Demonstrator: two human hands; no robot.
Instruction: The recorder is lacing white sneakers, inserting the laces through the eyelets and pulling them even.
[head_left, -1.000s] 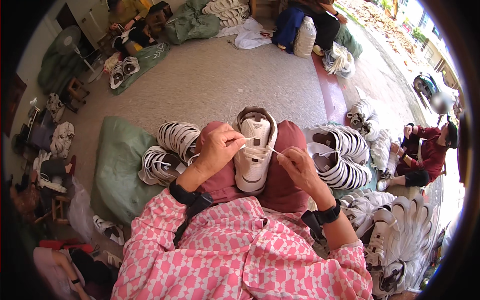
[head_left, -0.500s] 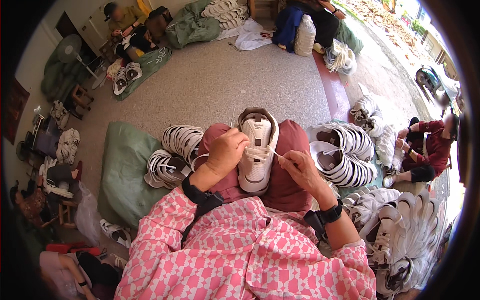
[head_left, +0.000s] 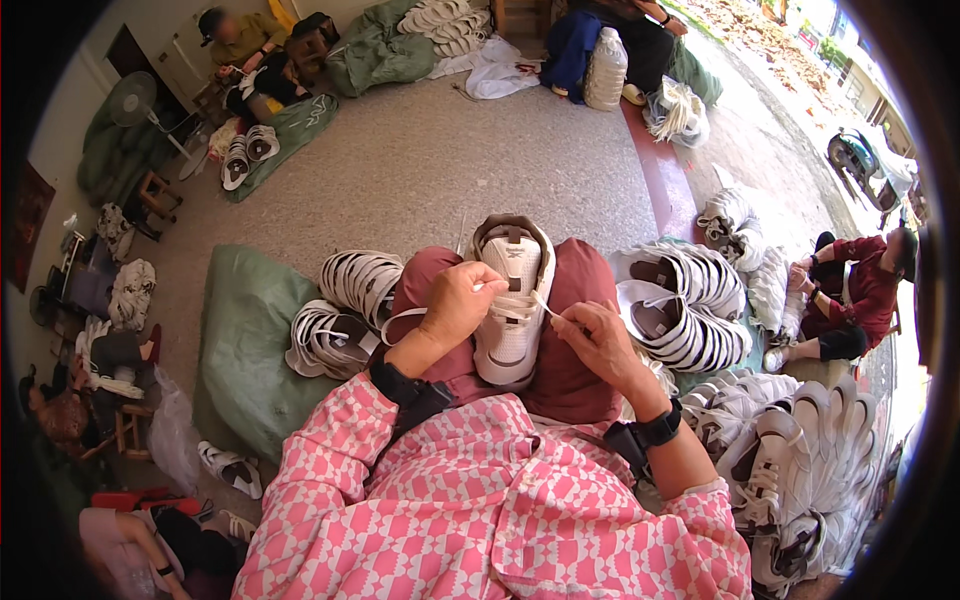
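2 pinches: my right grip (head_left: 595,340) is clamped on the lace (head_left: 541,302), my left grip (head_left: 455,305) seemingly too. The shoe (head_left: 508,350) sits toe toward me between the knees (head_left: 582,270). I judge it light, soft-topped, best steadied by its sides; the lace, limp, wants holding near its end.

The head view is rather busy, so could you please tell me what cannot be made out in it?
Head view: the part of the white lace gripped in the right hand, hidden by that hand.
Head view: the underside of the light shoe, hidden by the shoe's own upper.
Head view: the inside of the green sack, hidden by its cloth.
Head view: the upper body of the person in black trousers, cut off by the top edge.
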